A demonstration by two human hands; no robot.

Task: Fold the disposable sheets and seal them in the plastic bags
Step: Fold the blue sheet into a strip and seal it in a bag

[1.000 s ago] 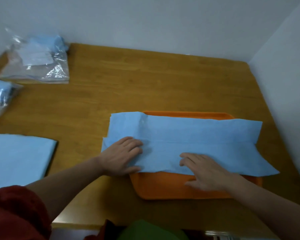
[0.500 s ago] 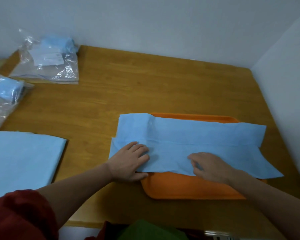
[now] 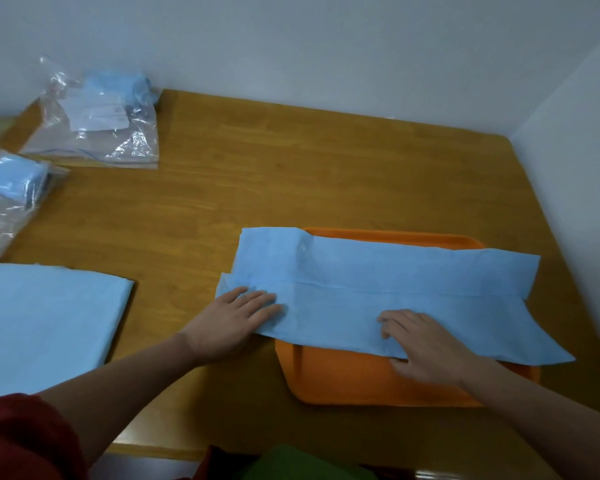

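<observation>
A light blue disposable sheet [image 3: 378, 292], folded into a long strip with a crease along its length, lies across an orange tray [image 3: 371, 382]. Both ends hang past the tray. My left hand [image 3: 236, 317] presses flat on the strip's left end, fingers straight. My right hand [image 3: 420, 344] rests on the strip's near edge with slightly bent fingers on top and the thumb on the tray just below the edge. Two clear plastic bags hold folded blue sheets, one at the back left [image 3: 101, 123] and one at the left edge [image 3: 11, 192].
A larger flat blue sheet stack [image 3: 45, 323] lies at the near left of the wooden table [image 3: 291, 174]. White walls close the table's back and right sides. A red sleeve shows at the bottom left.
My right hand's fingers have bent a little on the sheet's near edge. My left hand stays flat on the left end. The sheet has hardly moved on the tray.
</observation>
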